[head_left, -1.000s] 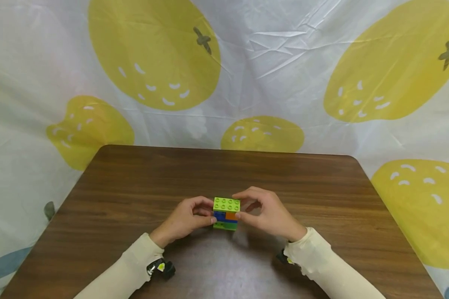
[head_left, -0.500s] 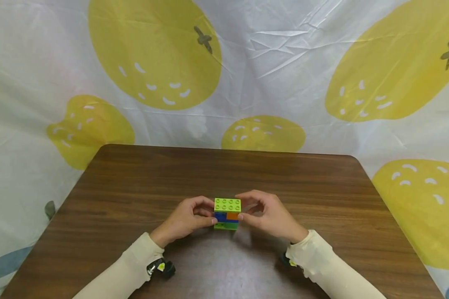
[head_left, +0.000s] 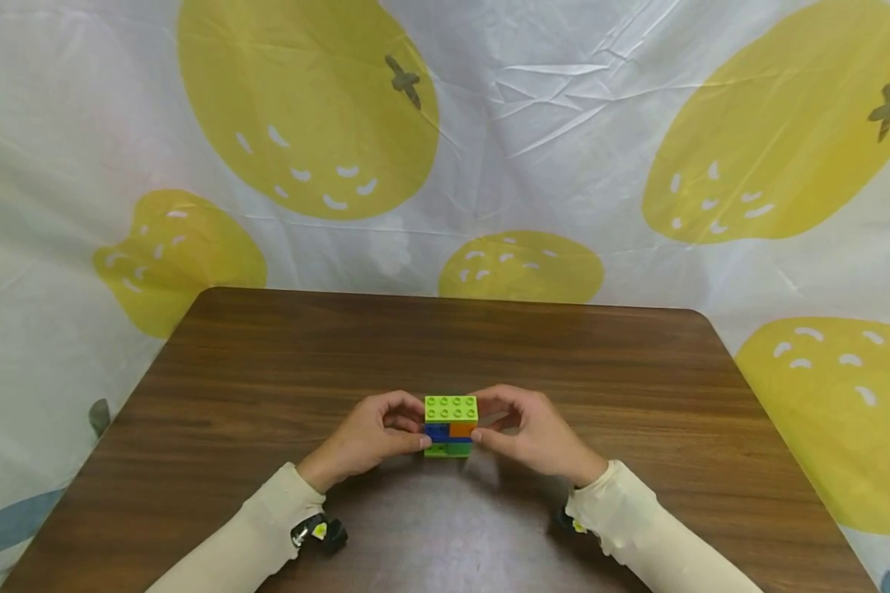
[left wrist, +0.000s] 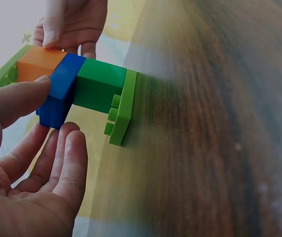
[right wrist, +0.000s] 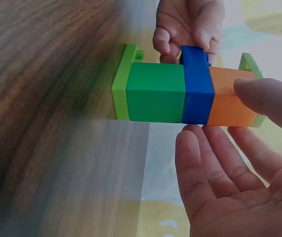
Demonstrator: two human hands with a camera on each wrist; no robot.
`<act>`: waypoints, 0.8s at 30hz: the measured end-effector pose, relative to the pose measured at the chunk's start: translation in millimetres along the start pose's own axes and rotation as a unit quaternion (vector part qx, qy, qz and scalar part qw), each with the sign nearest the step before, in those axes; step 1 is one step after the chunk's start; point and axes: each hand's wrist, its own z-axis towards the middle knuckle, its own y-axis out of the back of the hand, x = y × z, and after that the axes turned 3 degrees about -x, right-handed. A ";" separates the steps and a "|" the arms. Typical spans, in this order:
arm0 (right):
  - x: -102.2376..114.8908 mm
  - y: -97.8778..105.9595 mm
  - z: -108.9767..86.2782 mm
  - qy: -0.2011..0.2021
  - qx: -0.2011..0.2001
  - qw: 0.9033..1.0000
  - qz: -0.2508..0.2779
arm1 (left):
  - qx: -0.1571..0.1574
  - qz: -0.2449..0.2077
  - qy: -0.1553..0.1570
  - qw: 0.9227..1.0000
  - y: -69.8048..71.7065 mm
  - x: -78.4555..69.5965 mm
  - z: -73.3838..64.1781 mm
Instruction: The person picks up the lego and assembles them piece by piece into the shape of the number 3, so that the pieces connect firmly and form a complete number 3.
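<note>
A small stack of toy building bricks stands on the table between both hands. Its light green top plate (head_left: pixel 451 408) shows several studs in the head view. Beneath that come an orange brick (right wrist: pixel 232 98), a wider blue brick (right wrist: pixel 196 89), a green brick (right wrist: pixel 155 94) and a light green bottom plate (left wrist: pixel 126 108). My left hand (head_left: pixel 367 432) holds the blue brick at its left end, thumb on the near side and fingers behind. From the right, my right hand (head_left: pixel 530 432) pinches the orange brick, with the thumb (right wrist: pixel 259 94) on its near face.
The brown wooden table (head_left: pixel 326 346) has rounded far corners. Behind it hangs a white cloth (head_left: pixel 534 165) with large yellow fruit prints. Both wrists wear cameras strapped over light sleeves (head_left: pixel 267 511).
My right hand has moved slightly down along the stack's right side, its index finger dropping from the top plate's edge. The top plate sits a touch lower in view. My left hand barely moves.
</note>
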 end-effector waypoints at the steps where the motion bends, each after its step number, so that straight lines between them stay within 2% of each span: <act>1: -0.1 -0.2 -0.1 -0.002 0.000 1.000 0.001 | 0.000 -0.001 0.000 1.000 0.0 0.0 0.2; 13: -8.1 -4.6 -0.2 -0.027 0.021 0.999 -0.015 | 0.004 -0.004 -0.004 1.000 1.5 1.8 0.9; 24: -12.2 -6.7 0.3 -0.019 0.020 1.000 -0.015 | 0.001 -0.015 -0.001 1.000 0.7 1.1 0.3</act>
